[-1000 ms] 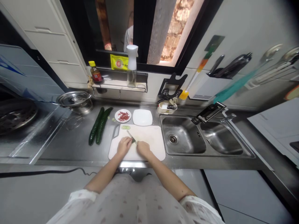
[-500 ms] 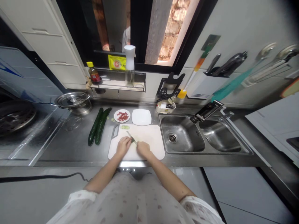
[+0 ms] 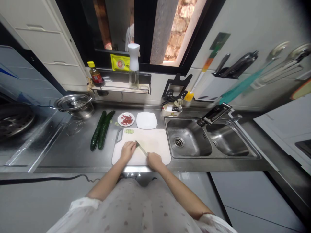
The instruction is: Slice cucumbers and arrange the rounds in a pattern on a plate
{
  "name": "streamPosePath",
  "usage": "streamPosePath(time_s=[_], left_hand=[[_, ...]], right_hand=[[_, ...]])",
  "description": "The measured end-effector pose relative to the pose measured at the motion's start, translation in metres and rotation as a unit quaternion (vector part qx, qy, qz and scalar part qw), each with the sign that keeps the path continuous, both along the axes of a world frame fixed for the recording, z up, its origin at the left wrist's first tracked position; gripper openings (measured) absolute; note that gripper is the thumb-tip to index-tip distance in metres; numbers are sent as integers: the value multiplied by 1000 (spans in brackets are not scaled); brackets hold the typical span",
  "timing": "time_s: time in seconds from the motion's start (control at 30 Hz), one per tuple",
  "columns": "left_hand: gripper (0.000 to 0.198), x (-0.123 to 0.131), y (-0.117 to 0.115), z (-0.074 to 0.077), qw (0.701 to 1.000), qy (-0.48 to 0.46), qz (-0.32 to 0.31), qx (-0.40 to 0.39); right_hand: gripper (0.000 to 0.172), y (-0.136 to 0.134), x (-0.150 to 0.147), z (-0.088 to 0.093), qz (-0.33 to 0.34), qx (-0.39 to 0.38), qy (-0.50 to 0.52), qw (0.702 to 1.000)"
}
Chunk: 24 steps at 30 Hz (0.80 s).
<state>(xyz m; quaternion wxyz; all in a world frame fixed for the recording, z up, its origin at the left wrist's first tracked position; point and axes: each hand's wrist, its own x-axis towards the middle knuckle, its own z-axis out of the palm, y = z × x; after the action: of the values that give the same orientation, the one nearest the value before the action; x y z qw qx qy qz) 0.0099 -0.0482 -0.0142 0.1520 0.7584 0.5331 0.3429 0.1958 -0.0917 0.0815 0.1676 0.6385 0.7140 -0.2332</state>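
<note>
My right hand (image 3: 154, 161) is closed round the handle of a knife (image 3: 142, 149) over the white cutting board (image 3: 160, 139). The blade slants up and left, its tip close to my left hand (image 3: 128, 150). The fingers of that hand are pressed together on a small dark green piece of cucumber (image 3: 137, 144), mostly hidden by them. Several thin cucumber slices (image 3: 129, 131) lie in an overlapping row at the board's upper left. Two whole cucumbers (image 3: 103, 131) rest side by side on the steel counter, left of the board.
Behind the board stand a small plate (image 3: 119, 122) with chopped red bits and a white square plate (image 3: 146, 120). A double sink (image 3: 189, 137) adjoins on the right. A lidded steel pot (image 3: 82, 110) is at the back left. A condiment shelf (image 3: 121, 87) hangs below the window.
My right hand has drawn the knife back toward me and to the right, so its tip now lies by my left fingers. My left hand has stayed nearly in place.
</note>
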Motion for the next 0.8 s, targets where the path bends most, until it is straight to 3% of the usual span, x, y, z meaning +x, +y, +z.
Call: streamPosePath(time_s=[0.57, 0.8], left_hand=[[19, 1, 1, 7, 1000, 21, 6, -13], [19, 0, 2, 6, 1000, -1, 18, -22]], right_hand=[[32, -12, 16, 10, -16, -18, 6, 1000], [30, -13, 35, 17, -19, 12, 1, 1000]])
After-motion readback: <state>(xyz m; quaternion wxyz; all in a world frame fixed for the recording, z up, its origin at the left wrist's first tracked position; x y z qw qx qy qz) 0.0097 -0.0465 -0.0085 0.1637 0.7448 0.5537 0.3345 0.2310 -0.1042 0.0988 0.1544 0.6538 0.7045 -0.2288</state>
